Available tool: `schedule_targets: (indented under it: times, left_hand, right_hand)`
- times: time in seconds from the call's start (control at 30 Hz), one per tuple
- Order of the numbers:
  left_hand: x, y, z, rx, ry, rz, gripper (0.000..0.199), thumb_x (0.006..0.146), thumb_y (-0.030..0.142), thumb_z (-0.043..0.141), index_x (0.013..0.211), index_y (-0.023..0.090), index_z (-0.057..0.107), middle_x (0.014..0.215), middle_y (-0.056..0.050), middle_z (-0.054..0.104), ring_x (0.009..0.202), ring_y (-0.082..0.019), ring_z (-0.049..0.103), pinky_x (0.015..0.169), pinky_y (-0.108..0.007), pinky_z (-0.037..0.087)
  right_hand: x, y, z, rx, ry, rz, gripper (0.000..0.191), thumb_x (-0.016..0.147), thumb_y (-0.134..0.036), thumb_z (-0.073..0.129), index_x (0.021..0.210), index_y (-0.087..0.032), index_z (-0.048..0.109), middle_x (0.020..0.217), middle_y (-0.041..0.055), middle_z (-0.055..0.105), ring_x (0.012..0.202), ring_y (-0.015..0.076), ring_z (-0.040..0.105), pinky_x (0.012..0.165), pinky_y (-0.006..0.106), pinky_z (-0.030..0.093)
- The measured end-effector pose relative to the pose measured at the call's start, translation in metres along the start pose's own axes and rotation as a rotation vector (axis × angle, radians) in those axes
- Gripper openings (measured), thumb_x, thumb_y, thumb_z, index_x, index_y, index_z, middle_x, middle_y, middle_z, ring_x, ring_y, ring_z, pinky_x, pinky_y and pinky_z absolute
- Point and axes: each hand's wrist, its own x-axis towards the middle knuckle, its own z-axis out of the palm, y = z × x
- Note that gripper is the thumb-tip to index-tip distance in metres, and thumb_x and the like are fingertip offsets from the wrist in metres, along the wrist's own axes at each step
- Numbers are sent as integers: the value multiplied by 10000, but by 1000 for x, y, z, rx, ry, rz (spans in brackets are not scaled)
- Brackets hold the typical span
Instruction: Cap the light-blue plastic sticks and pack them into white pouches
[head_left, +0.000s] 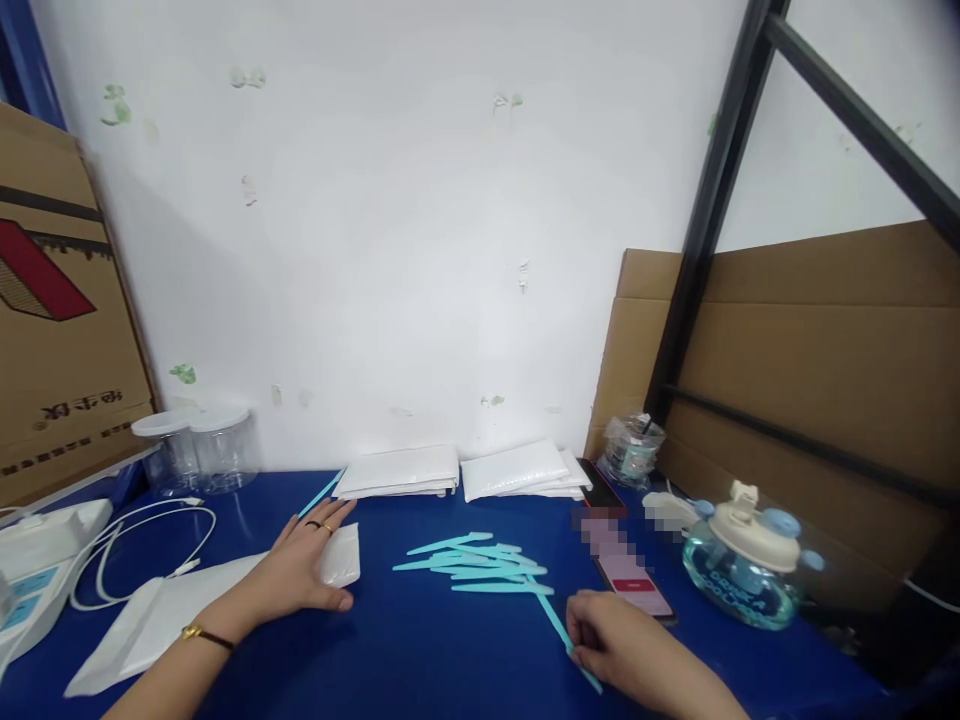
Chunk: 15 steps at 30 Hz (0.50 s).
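Observation:
My left hand (304, 565) lies over a long white padded envelope (180, 605) at the left, its fingers and thumb apart. Under its fingertips, a thin turquoise strip (322, 493) points toward the wall. At the right of the pile, my right hand (611, 640) is closed, its thumb and fingers pinching a turquoise plastic stick (555, 622). Several more turquoise sticks (487, 572) lie in a loose, overlapping pile at the middle of the blue table (420, 660).
Two stacks of white envelopes (401, 470) lie by the wall. A phone (637, 580), a bottle (742, 565) and a wrapped jar (632, 450) are at the right. Clear jars (225, 455), a white cable (214, 520) and a power strip (45, 560) stand left.

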Motion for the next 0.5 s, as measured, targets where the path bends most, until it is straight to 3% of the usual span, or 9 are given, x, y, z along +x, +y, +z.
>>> schedule_targets:
  times: [0.07,0.13,0.23,0.3,0.43,0.5]
  left_hand:
    - [5,26,-3,-79,50,66,849,710,589,590,1423,260,270,1474,-78,297,1347,-300,263,1095,-456,235]
    - [10,61,0,-191,-1,173,671,820,526,500,1414,309,275,1472,-34,310,1332,-250,306,1086,-398,284]
    - [22,110,18,-257,-162,317,620,849,501,484,1410,333,280,1502,-11,237,1364,-230,237,1103,-374,261]
    - [30,131,35,-225,-235,378,625,858,525,458,1418,348,246,1516,-10,187,1385,-254,163,1116,-438,203]
    - [45,143,58,-143,-292,379,564,902,547,324,1423,361,214,1514,-18,178,1387,-281,132,1101,-538,123]
    - [48,138,62,-132,-273,352,579,899,569,301,1427,352,204,1514,-31,168,1387,-284,133,1096,-547,112]
  right_hand:
    - [1,0,-2,-38,7,21,79,669,-157,587,720,-216,605,782,-7,649,685,147,579,543,205,310]
    - [4,0,-3,-126,37,84,115,660,-121,564,711,-212,613,779,9,660,697,167,595,535,216,298]
    - [7,0,-4,-285,60,208,209,617,-50,535,716,-209,628,774,39,681,701,212,630,508,238,266]
    - [6,0,-5,-358,24,267,258,569,-25,545,728,-207,636,773,58,692,707,251,647,496,249,255]
    - [-5,-2,-12,-391,-93,318,284,500,-27,564,703,-211,637,792,83,698,741,302,650,493,264,268]
    - [-7,-5,-13,-350,-109,237,261,513,-42,546,687,-220,626,795,73,692,740,287,642,499,266,280]
